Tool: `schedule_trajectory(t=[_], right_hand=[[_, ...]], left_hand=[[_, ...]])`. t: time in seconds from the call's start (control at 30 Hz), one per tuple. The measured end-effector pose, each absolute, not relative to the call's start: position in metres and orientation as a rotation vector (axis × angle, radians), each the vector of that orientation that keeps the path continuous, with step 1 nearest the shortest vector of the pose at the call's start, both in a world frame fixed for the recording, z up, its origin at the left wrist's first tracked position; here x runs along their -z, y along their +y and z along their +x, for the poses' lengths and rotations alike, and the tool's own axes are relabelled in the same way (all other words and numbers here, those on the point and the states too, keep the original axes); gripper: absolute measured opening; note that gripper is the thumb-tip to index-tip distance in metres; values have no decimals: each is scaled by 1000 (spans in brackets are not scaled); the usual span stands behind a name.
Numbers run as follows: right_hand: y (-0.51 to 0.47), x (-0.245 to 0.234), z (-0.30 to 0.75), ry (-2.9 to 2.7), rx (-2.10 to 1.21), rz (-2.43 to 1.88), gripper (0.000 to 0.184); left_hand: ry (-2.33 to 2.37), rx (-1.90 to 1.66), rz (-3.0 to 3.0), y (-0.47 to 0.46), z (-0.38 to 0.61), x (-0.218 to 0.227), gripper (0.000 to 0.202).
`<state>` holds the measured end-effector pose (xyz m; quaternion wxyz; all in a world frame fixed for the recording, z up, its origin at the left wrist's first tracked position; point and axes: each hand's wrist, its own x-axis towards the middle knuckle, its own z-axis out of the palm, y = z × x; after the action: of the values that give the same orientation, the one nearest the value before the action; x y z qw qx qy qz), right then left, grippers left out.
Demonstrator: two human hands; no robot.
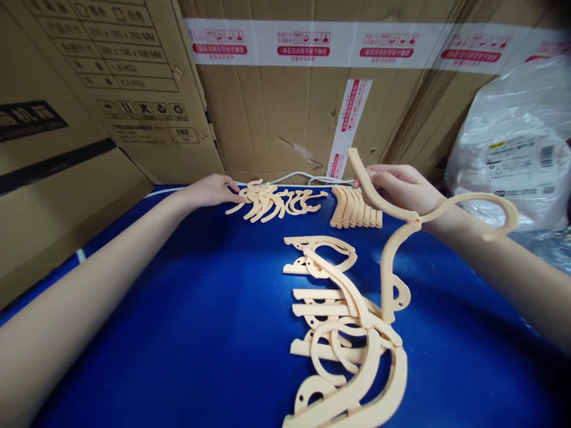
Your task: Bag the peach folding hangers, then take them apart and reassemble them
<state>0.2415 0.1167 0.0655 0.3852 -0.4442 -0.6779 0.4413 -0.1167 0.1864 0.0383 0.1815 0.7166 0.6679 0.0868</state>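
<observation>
My right hand (399, 187) is closed around a peach plastic hanger piece (392, 249) with curved arms, holding it up above the blue table (178, 309). My left hand (212, 190) reaches to the far side, fingers stretched out and touching a heap of small peach curved parts (272, 202). A row of stacked curved pieces (355, 209) lies just under my right hand. A pile of larger peach hanger parts (343, 333) lies near me in the middle of the table.
Cardboard boxes (276, 101) with red-and-white tape stand along the back and left edge. A clear plastic bag (513, 142) with labels sits at the right. A white cable (303, 177) runs along the table's far edge.
</observation>
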Motion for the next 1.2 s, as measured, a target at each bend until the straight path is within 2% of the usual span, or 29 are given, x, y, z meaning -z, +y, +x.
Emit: schedule_trajectory(t=[0.17, 0.47, 0.6, 0.73, 0.93, 1.07, 1.2], right_hand=[[116, -64, 240, -1745, -1101, -1172, 24], [118, -59, 239, -1745, -1077, -1187, 21], [119, -57, 238, -1739, -1077, -1186, 18], [120, -57, 238, -1746, -1079, -1178, 19], [117, -60, 239, -1770, -1058, -1169, 20], [116, -61, 239, -1774, -1044, -1172, 23], [116, -61, 239, -1777, -1054, -1175, 24]], left_hand=[[1940, -272, 2037, 177, -117, -40, 35], [1946, -201, 2157, 142, -109, -40, 22], [2002, -242, 2292, 135, -96, -46, 25], [1803, -238, 2814, 143, -71, -45, 38], [1460, 31, 3204, 167, -41, -35, 27], [1369, 72, 3264, 171, -37, -35, 31], [1379, -193, 3211, 167, -42, -40, 31]])
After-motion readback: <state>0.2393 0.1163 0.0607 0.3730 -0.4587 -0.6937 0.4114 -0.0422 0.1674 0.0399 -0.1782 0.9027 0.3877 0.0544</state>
